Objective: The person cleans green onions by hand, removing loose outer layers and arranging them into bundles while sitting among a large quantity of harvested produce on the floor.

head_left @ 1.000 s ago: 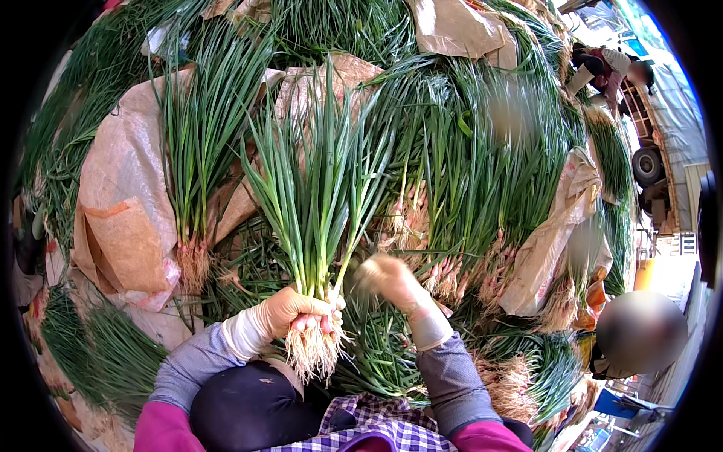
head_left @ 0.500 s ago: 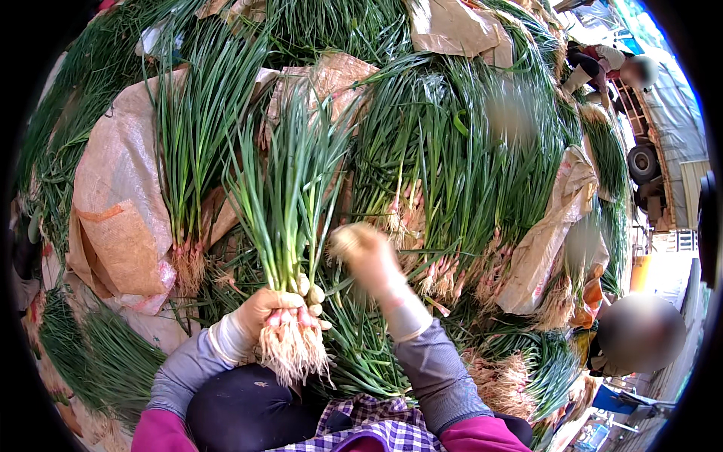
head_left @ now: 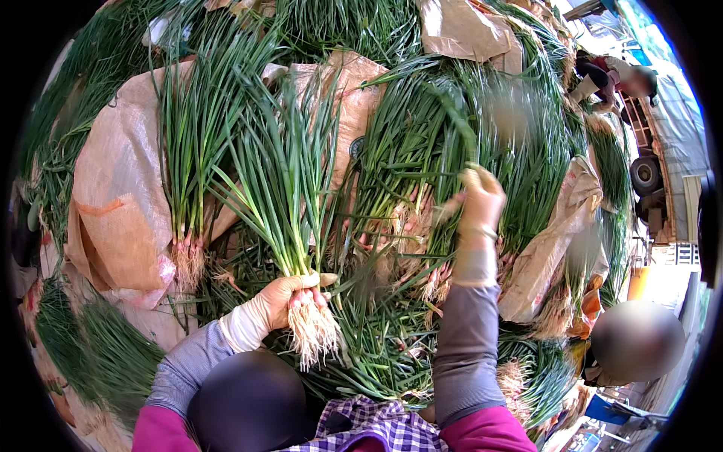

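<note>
My gloved left hand (head_left: 282,297) is closed round a bunch of green garlic (head_left: 295,241) just above its pinkish bulbs. The long leaves fan up and away from me, and the pale roots hang below the hand. Farther right, my gloved right hand (head_left: 483,197) is raised over the piled stalks, fingers closed. A motion-blurred green stalk (head_left: 461,124) extends upward from its fingertips. Just beyond the hands lies a heap of green garlic (head_left: 399,143), leaves pointing away and roots toward me. Another bunch (head_left: 194,158) rests left of the held one.
Tan woven sacks (head_left: 124,188) lie at the left, with another sack (head_left: 553,233) at the right. Loose leaves (head_left: 376,339) cover the ground before my lap. One person (head_left: 633,343) is close by at the right; another person (head_left: 606,75) bends beside a truck (head_left: 648,173).
My right hand has moved from beside the held bunch to the right and away, over the heap; a green stalk now shows at its fingers. The left hand's bunch has shifted slightly right and tilted.
</note>
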Tool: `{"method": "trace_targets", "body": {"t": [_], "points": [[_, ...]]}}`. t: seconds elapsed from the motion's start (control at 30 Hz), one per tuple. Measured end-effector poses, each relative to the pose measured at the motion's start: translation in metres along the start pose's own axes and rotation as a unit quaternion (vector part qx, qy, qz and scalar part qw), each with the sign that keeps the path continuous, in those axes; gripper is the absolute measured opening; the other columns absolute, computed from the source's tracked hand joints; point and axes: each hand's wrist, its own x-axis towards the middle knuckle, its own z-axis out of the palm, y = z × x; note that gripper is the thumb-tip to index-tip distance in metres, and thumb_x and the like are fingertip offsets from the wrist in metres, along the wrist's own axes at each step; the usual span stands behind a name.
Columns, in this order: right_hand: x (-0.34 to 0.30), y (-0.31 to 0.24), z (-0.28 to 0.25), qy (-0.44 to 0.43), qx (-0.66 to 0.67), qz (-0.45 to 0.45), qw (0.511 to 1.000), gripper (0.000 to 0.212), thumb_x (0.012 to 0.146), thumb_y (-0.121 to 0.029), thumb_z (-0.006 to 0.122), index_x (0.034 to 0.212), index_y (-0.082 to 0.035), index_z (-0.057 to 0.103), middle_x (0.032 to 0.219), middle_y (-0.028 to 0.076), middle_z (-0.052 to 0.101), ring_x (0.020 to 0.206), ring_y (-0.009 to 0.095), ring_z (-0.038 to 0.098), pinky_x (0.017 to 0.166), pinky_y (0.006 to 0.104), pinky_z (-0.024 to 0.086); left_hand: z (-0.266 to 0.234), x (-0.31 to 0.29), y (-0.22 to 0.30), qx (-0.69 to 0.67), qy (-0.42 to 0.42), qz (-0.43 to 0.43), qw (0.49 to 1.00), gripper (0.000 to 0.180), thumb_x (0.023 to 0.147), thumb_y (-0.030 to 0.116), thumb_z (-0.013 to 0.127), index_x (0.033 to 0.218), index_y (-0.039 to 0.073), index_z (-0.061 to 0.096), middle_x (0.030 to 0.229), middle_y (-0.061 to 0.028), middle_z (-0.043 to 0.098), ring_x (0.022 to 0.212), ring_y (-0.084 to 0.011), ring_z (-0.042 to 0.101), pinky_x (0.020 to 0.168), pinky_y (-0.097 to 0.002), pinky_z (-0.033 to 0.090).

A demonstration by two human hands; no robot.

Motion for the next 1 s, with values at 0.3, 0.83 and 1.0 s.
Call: {"method": "trace_targets", "body": {"t": [0.3, 0.83, 1.0], "points": [[-0.055, 0.031, -0.088, -0.062, -0.023, 0.043, 0.997, 0.022, 0.09, -0.008, 0.056, 0.109, 0.003, 0.059, 0.079, 0.006, 0.063, 0.058, 0.006, 0.053, 0.045, 0.0173, 0.04, 0.002, -0.016, 0.004, -0.036, -0.043, 0.027, 0.998, 0.051, 0.083, 0.005, 0.058, 0.131, 0.007, 0.042, 0.1, -0.0114, 0.063, 0.088, -0.0228, 0.061, 0.079, -0.0443, 0.053], [-0.048, 0.048, -0.027, -0.084, -0.599, 0.13, 0.786, 0.101, 0.074, -0.036, 0.075, 0.143, 0.003, 0.012, 0.116, 0.022, 0.049, 0.105, 0.029, 0.055, 0.083, 0.0357, 0.052, 0.004, -0.007, -0.003, -0.021, -0.035, 0.022, 0.999, 0.045, 0.079, 0.0, 0.056, 0.124, 0.001, 0.048, 0.092, -0.0104, 0.062, 0.089, -0.0255, 0.062, 0.082, -0.0364, 0.051], [-0.038, 0.042, -0.012, -0.063, -0.458, -0.004, 0.887, 0.074, 0.077, -0.011, 0.066, 0.137, 0.004, 0.026, 0.099, 0.018, 0.058, 0.086, 0.024, 0.062, 0.075, 0.0351, 0.054, 0.032, -0.017, 0.001, -0.046, -0.136, 0.037, 0.989, 0.045, 0.077, 0.002, 0.061, 0.119, 0.009, 0.05, 0.093, -0.0065, 0.057, 0.093, -0.0245, 0.056, 0.084, -0.0473, 0.049]]}}
